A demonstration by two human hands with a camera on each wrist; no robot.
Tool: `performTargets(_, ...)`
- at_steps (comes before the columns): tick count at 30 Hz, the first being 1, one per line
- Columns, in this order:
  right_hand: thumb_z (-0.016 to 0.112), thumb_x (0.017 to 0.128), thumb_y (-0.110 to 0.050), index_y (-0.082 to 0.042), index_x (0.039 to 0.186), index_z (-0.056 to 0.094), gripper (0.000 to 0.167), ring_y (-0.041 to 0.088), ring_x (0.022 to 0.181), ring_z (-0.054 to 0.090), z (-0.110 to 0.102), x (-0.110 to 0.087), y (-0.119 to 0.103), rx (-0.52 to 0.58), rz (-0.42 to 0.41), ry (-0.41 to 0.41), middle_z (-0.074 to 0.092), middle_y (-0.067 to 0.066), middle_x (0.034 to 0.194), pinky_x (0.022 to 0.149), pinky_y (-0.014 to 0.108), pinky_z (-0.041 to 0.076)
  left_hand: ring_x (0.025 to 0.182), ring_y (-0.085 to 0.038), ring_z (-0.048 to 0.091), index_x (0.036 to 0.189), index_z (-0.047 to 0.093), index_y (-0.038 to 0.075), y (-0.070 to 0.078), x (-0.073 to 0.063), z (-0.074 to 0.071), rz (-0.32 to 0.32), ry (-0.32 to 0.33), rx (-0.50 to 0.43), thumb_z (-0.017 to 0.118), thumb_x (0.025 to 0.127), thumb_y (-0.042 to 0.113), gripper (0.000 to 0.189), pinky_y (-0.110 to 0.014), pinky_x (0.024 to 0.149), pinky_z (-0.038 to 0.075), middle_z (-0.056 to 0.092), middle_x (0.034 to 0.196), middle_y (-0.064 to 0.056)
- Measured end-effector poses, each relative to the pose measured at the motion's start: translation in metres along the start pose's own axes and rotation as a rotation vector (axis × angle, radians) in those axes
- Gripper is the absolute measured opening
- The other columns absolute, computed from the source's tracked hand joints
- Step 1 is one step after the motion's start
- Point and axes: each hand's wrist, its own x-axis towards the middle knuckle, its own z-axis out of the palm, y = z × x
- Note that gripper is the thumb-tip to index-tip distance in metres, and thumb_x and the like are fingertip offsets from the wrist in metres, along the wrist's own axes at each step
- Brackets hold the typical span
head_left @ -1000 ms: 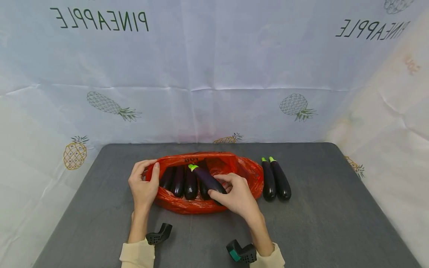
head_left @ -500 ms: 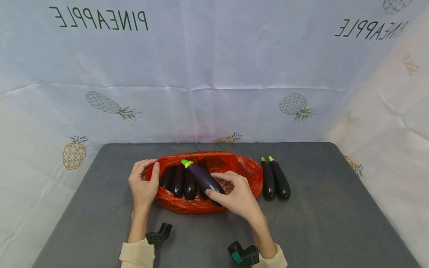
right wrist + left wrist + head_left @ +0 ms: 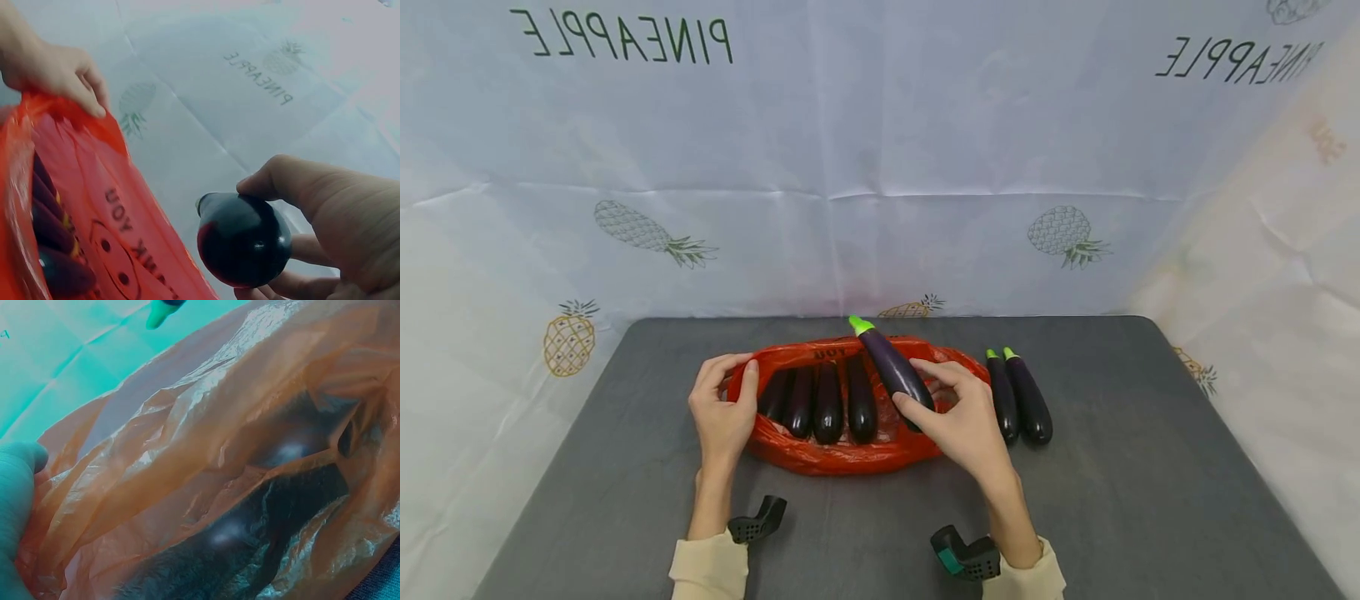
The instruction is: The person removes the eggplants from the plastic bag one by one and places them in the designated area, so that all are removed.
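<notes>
A red plastic bag (image 3: 835, 462) lies on its side on the table, its mouth spread wide. My left hand (image 3: 721, 417) grips the bag's left rim between thumb and fingers. Several dark purple eggplants (image 3: 861, 404) lie side by side inside. My right hand (image 3: 966, 421) holds another eggplant (image 3: 895, 367) by its thick lower end, above the right part of the bag's mouth. Its green stem tip points up and away. In the right wrist view the round end of this eggplant (image 3: 244, 240) sits between thumb and fingers. Thin bag film (image 3: 156, 506) fills most of the left wrist view.
Right of the bag, two eggplants (image 3: 1033, 408) lie next to each other, partly behind my right hand. The dark grey table (image 3: 1120, 500) ends at the back against a white curtain (image 3: 880, 150) printed with pineapples. Each wrist carries a black camera mount (image 3: 758, 521).
My right hand has lifted the eggplant and carried it to the right, after a small shift left. A bagged eggplant it covered now shows fully. My left hand keeps its grip on the rim.
</notes>
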Motion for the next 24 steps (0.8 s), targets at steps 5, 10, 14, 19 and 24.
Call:
performTargets(5, 0.085, 0.084, -0.017, -0.012, 0.128, 0.072, 0.047, 0.019, 0.090, 0.064, -0.015, 0.002, 0.007, -0.026, 0.006, 0.050, 0.072, 0.009, 0.113, 0.079, 0.022, 0.056, 0.089, 0.003, 0.056, 0.101, 0.074, -0.010, 0.001, 0.000, 0.000, 0.003, 0.006, 0.003, 0.067, 0.090, -0.008, 0.013, -0.009, 0.075, 0.046, 0.064, 0.099, -0.006)
performTargets(10, 0.084, 0.085, -0.016, -0.012, 0.129, 0.072, 0.045, 0.015, 0.090, 0.063, -0.031, 0.001, 0.016, -0.038, 0.021, 0.108, 0.071, 0.010, 0.113, 0.078, 0.015, 0.054, 0.088, 0.004, 0.057, 0.101, 0.074, -0.011, 0.008, 0.000, 0.000, 0.001, 0.000, -0.002, 0.067, 0.090, -0.008, 0.012, -0.007, 0.075, 0.045, 0.063, 0.099, -0.003)
performTargets(14, 0.083, 0.086, -0.014, -0.008, 0.129, 0.071, 0.045, 0.005, 0.088, 0.062, -0.046, -0.001, 0.024, -0.037, 0.024, 0.165, 0.071, 0.014, 0.112, 0.077, 0.009, 0.053, 0.088, 0.005, 0.057, 0.101, 0.073, -0.012, 0.010, 0.000, -0.001, 0.001, 0.001, 0.001, 0.067, 0.090, -0.009, 0.013, -0.006, 0.074, 0.045, 0.064, 0.099, -0.010)
performTargets(19, 0.080, 0.088, -0.015, -0.007, 0.129, 0.071, 0.042, -0.005, 0.086, 0.059, -0.066, -0.003, 0.033, -0.110, 0.051, 0.243, 0.071, 0.016, 0.111, 0.077, 0.004, 0.049, 0.087, 0.005, 0.056, 0.101, 0.073, -0.011, 0.003, 0.000, -0.001, 0.009, 0.007, 0.011, 0.067, 0.090, -0.009, 0.013, -0.007, 0.074, 0.045, 0.063, 0.099, -0.018)
performTargets(24, 0.079, 0.089, -0.018, -0.009, 0.130, 0.071, 0.042, -0.007, 0.088, 0.057, -0.080, -0.003, 0.040, -0.151, 0.113, 0.300, 0.071, 0.014, 0.113, 0.079, 0.002, 0.046, 0.089, 0.005, 0.056, 0.101, 0.074, -0.009, -0.010, -0.001, 0.000, 0.001, 0.005, 0.024, 0.067, 0.090, -0.008, 0.013, -0.009, 0.076, 0.045, 0.064, 0.101, -0.020)
